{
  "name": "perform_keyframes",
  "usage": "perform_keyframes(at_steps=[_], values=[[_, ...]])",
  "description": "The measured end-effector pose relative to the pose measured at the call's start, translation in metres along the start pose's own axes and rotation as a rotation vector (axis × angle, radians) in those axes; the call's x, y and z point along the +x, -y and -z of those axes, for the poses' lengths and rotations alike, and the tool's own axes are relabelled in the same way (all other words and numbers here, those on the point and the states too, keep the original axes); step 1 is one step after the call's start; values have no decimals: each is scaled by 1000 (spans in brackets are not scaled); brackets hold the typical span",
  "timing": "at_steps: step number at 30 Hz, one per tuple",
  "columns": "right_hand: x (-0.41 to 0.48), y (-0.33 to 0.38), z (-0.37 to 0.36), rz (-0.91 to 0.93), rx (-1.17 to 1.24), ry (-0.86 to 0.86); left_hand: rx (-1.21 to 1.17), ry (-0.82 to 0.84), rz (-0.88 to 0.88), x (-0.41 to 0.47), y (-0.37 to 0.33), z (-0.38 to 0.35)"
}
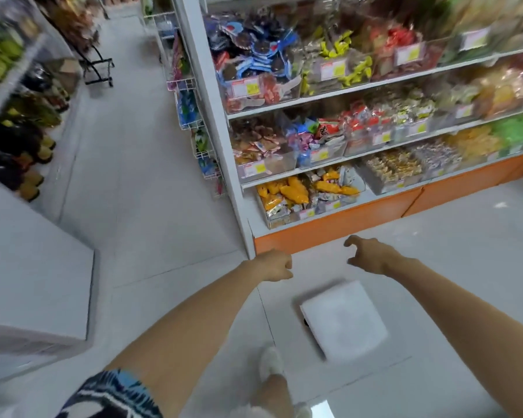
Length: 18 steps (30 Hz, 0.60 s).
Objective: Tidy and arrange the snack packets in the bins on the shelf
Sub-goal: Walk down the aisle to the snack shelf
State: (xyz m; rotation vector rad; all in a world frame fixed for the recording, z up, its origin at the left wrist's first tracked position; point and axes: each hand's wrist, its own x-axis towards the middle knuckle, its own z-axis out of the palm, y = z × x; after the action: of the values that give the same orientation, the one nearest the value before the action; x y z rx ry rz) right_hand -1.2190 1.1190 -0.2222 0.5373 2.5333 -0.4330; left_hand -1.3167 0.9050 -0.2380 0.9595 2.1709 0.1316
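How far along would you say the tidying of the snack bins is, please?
Done: nothing that shows; the yellow packets in the bottom bin lie jumbled with silver ones. In hand: nothing; the left hand and right hand are empty, held out low before the shelf's orange base. Left: seemingly every bin, though the upper ones are too blurred to judge.

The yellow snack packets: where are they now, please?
Head view, centre: yellow snack packets lie in the bottom shelf's left-end bins, above the orange base.
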Motion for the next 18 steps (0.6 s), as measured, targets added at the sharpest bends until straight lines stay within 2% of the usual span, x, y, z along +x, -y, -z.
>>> perform_keyframes(at_steps=[5,10,18], values=[[81,-2,44,84,-18,17,-22,-2,44,67,10,50],[173,-6,84,93,-62,59,-92,-66,69,146,25,102],[262,-8,119,138,-120,127,-131,14,106,218,41,129]])
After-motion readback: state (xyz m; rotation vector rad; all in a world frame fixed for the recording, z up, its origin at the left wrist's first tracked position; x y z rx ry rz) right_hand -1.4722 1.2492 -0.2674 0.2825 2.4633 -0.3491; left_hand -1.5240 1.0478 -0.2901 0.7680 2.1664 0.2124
